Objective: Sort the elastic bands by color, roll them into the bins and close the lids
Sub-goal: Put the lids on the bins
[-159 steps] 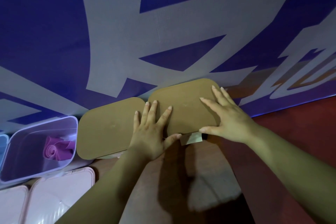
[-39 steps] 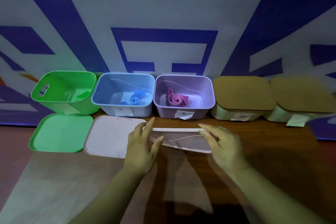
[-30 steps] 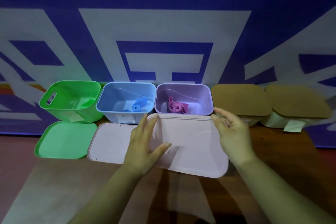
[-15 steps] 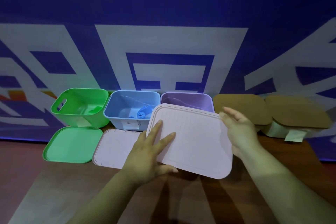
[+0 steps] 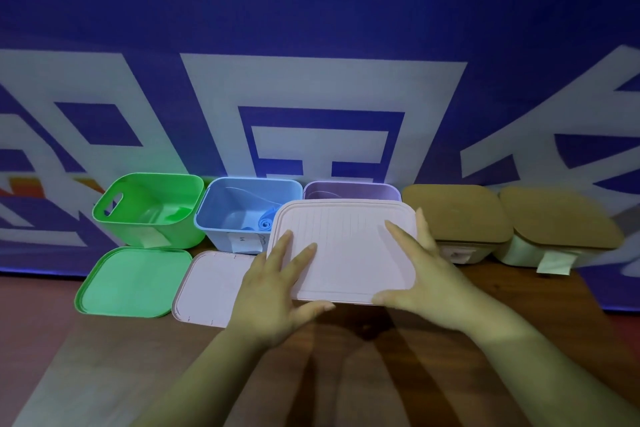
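Both hands hold a pale pink lid tilted in front of the purple bin, hiding its inside. My left hand grips the lid's left edge, fingers on top and thumb under the near rim. My right hand grips the right edge the same way. To the left stands the open blue bin with a rolled blue band inside. Further left, the open green bin holds a green band.
A green lid and a second pink lid lie flat on the wooden table in front of their bins. Two pale bins with brown lids stand closed at the right. A blue and white banner backs the row.
After pressing the brown lids shut, my hands picked the pink lid up off the table, turned it top side up and raised it toward the purple bin. My right hand took hold again.
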The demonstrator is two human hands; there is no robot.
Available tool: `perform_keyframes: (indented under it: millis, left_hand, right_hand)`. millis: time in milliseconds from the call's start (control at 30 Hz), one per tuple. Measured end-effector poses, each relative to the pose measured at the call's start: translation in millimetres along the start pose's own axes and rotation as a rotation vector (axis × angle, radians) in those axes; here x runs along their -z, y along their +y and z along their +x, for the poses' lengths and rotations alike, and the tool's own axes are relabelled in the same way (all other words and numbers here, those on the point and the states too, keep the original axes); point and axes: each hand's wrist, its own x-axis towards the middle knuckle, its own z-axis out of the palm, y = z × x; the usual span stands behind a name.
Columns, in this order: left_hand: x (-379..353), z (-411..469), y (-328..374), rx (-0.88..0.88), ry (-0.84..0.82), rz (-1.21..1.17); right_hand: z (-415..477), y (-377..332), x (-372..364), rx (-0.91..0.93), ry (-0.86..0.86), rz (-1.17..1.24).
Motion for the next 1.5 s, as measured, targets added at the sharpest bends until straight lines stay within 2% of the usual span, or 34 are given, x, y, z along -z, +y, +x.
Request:
perform_keyframes:
  millis: [133,667,1067,1500]
  left_hand:
    - [1,9,3,0.022,-0.058,0.006]
    - [-31,97,3,0.060,-0.244,0.103]
    - [-78,169,-22,0.076,-0.213,0.148]
    - [-97,174,-20,0.054,-0.217,0.185]
  right_hand:
    - [4,8,-2,0.052,-0.040,-0.113]
    - [83,55,12,-0.005,-0.164,-0.322]
    - [177,89,7,-0.033,-0.212,-0.370]
    - [188,119,-10,-0.012,-0.149,-0.466]
